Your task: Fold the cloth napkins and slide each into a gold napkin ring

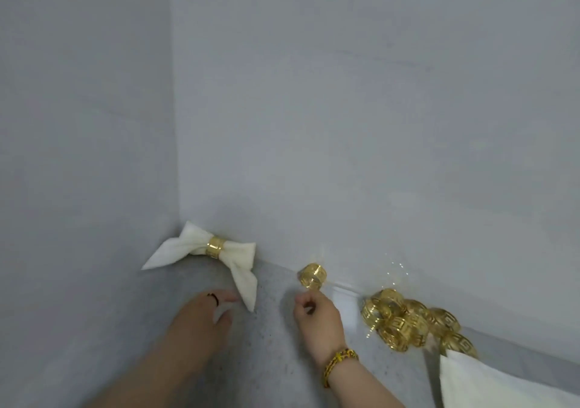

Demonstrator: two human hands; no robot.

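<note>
**One napkin ringed, a second ring at my right fingertips**

At ten o'clock from my hands, pushed into the corner where the two grey walls (345,125) meet, lies the bow-shaped napkin (188,247). It is cream cloth, pinched at its middle by a gold band (215,247), with one tail running down toward five o'clock.

My left hand (201,319) lies low over the grey table (270,360) at seven o'clock from that bow. Its fingers are stretched out and slack and they grip nothing. The fingertips are just beside the tip of the tail. A pale patch shows between thumb and forefinger; I cannot tell what it is.

To its right, my right hand (318,323) has its fingers curled in. Thumb and forefinger pinch the lower edge of a loose gold napkin ring (312,275), which stands at twelve o'clock above the knuckles, close to the foot of the wall. A yellow beaded bracelet (340,360) sits on that wrist.

At three o'clock from this hand, a heap of gold napkin rings (405,324) with a key pattern is bunched against the wall. At five o'clock, in the frame's bottom corner, a stack of white napkins (489,385) lies flat, its near corner touching the last rings of the heap.
</note>
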